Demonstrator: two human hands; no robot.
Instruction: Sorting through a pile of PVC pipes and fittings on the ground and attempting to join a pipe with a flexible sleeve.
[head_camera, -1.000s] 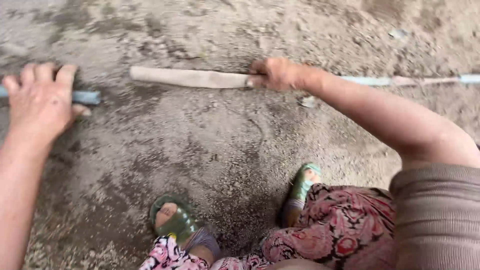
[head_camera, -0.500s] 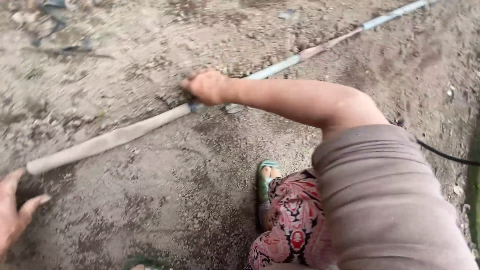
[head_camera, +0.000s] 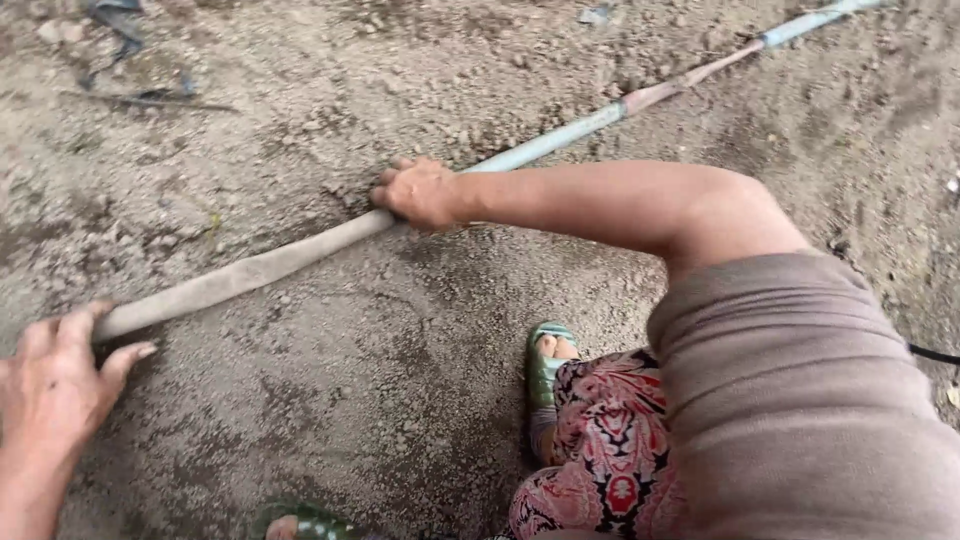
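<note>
One long pole (head_camera: 300, 255) lies slantwise across the dirt ground (head_camera: 400, 380), and two bare hands are on it: the right hand (head_camera: 422, 192) and the left hand (head_camera: 55, 385). Two green sandals show, one (head_camera: 545, 365) mid-ground and one (head_camera: 305, 520) at the bottom edge. One dark scrap (head_camera: 118, 20) lies in the top left corner.
</note>
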